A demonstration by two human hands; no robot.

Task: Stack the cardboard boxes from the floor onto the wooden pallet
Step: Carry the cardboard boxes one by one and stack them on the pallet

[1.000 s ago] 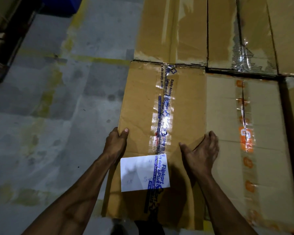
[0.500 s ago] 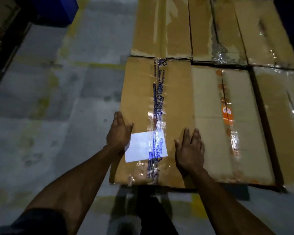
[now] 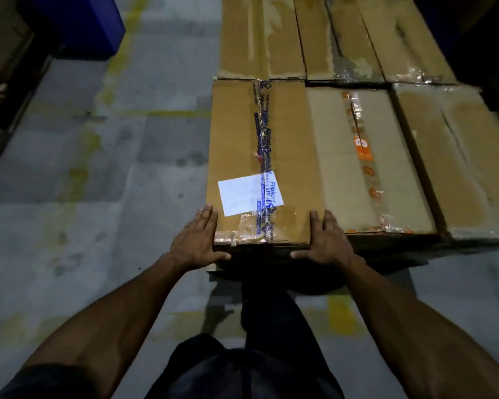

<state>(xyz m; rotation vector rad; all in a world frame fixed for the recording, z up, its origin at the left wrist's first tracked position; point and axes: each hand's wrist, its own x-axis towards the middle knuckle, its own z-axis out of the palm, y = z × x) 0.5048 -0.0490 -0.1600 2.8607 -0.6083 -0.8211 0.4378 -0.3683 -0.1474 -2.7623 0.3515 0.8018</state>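
Observation:
A brown cardboard box with blue printed tape and a white label sits at the near left of a layer of boxes. My left hand clasps its near left corner, fingers along the side edge and thumb across the front face. My right hand clasps its near right corner the same way. Touching its right side is a paler box with orange tape. The wooden pallet is hidden under the boxes in dark shadow.
Another taped box lies further right, and a back row of boxes runs behind. Grey concrete floor with worn yellow lines spreads to the left. A blue container and dark racking stand at the far left.
Both hands slid back from the box's top to its near corners. The view pulled back, and the box now lies level in line with its neighbours.

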